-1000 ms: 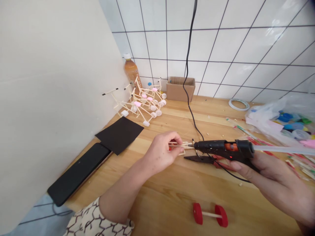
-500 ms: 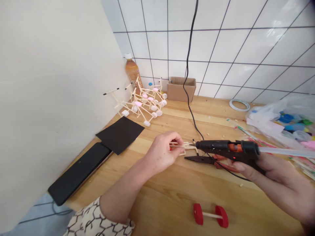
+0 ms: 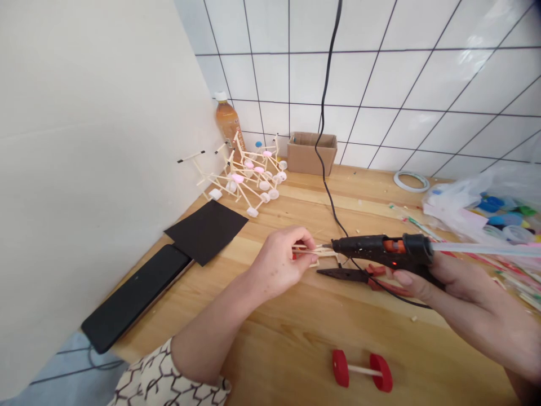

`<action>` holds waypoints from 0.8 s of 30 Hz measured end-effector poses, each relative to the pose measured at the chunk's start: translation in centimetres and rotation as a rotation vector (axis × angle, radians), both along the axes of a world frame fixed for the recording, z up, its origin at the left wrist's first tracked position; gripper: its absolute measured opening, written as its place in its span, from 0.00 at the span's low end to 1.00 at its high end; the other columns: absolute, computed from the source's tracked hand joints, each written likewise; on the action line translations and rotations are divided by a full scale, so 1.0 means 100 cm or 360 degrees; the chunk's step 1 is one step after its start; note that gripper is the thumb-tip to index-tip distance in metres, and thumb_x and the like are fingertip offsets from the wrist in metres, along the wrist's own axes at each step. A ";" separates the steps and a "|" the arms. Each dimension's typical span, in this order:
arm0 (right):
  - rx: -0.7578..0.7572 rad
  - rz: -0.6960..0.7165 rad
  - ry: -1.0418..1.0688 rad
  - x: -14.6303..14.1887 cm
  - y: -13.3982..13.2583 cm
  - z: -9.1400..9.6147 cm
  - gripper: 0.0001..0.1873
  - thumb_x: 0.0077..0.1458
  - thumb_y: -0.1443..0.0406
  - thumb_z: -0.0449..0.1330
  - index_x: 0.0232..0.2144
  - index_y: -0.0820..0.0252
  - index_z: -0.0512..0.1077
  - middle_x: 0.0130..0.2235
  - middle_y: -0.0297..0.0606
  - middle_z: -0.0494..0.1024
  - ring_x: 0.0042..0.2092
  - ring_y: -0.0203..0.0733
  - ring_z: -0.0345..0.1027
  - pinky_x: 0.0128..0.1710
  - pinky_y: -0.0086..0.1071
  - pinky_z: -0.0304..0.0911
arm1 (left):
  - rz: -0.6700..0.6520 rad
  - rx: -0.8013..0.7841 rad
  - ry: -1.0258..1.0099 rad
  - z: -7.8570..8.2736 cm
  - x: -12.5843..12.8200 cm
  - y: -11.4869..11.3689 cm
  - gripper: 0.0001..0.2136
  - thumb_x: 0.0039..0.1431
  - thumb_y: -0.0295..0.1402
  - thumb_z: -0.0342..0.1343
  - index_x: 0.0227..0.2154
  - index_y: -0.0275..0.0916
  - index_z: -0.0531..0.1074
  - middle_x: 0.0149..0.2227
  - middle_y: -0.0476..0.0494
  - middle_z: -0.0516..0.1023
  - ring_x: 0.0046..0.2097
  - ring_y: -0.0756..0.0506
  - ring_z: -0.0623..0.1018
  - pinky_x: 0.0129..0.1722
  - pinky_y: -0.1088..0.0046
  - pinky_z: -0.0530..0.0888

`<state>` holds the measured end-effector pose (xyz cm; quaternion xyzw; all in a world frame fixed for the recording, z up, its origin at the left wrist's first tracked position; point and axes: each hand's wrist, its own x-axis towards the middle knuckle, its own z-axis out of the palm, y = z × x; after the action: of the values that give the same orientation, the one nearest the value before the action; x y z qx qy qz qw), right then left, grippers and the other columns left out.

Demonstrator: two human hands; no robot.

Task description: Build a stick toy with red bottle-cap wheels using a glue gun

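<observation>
My left hand (image 3: 285, 262) pinches a small frame of thin wooden sticks (image 3: 326, 254) with a bit of red behind the fingers. My right hand (image 3: 460, 304) is wrapped round the grip of a black hot glue gun (image 3: 380, 251), its red light lit and a clear glue stick (image 3: 477, 248) poking from the back. The nozzle sits at the sticks, just right of my left fingertips; whether it touches them I cannot tell. Under the gun lie pliers (image 3: 344, 274) with red handles. Nearer me rests a stick axle (image 3: 364, 370) with a red wheel at each end.
Several stick models (image 3: 253, 175) with white wheels stand by a drink bottle (image 3: 228, 121). A cardboard box (image 3: 311, 155), a tape roll (image 3: 411, 181) and a plastic bag of caps (image 3: 499, 203) line the back. Black card (image 3: 207, 232) and a phone (image 3: 135, 299) lie left; a black cable (image 3: 323, 113) hangs down.
My right hand and the glue gun have shifted slightly left and the gun's back end has risen a little. My left hand stays almost still on the sticks.
</observation>
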<state>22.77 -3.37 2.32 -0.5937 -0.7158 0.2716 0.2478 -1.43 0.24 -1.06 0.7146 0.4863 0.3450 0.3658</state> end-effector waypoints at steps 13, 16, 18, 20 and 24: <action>0.0041 0.0204 0.0021 -0.001 0.009 0.010 0.13 0.51 0.53 0.55 0.38 0.44 0.74 0.37 0.32 0.79 0.40 0.48 0.73 0.37 0.34 0.70 | -0.0024 0.0030 0.0049 0.001 0.001 -0.001 0.04 0.48 0.24 0.57 0.27 0.37 0.69 0.29 0.51 0.74 0.33 0.51 0.74 0.34 0.78 0.69; 0.0112 0.0186 0.0010 -0.003 0.011 0.015 0.11 0.50 0.53 0.56 0.27 0.46 0.76 0.27 0.32 0.78 0.30 0.46 0.73 0.31 0.33 0.72 | -0.0030 0.0044 0.0059 0.001 0.001 -0.001 0.04 0.48 0.24 0.57 0.27 0.37 0.69 0.29 0.51 0.74 0.33 0.51 0.74 0.34 0.77 0.68; 0.0116 0.0194 0.0017 -0.003 0.012 0.017 0.10 0.49 0.53 0.57 0.25 0.46 0.76 0.24 0.31 0.77 0.25 0.43 0.71 0.26 0.32 0.71 | -0.0031 0.0049 0.0058 0.001 0.001 -0.001 0.04 0.48 0.24 0.57 0.27 0.37 0.69 0.29 0.51 0.74 0.33 0.51 0.74 0.34 0.77 0.68; 0.0081 0.0215 0.0045 -0.002 0.014 0.017 0.10 0.49 0.53 0.57 0.28 0.45 0.76 0.25 0.30 0.78 0.25 0.42 0.71 0.26 0.31 0.71 | -0.0030 0.0055 0.0062 0.001 0.001 -0.001 0.04 0.48 0.24 0.57 0.27 0.37 0.68 0.29 0.51 0.74 0.33 0.51 0.73 0.34 0.77 0.68; -0.0060 0.0289 0.0101 0.002 0.019 0.013 0.15 0.51 0.53 0.55 0.41 0.44 0.74 0.35 0.29 0.80 0.34 0.45 0.73 0.30 0.31 0.71 | -0.0033 0.0054 0.0083 0.001 0.001 -0.001 0.04 0.47 0.24 0.57 0.27 0.37 0.68 0.29 0.51 0.74 0.33 0.51 0.73 0.33 0.77 0.68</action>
<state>23.01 -1.48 3.62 -0.5221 -0.7531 0.3250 0.2336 -1.34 0.14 -0.95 0.7344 0.4822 0.3308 0.3444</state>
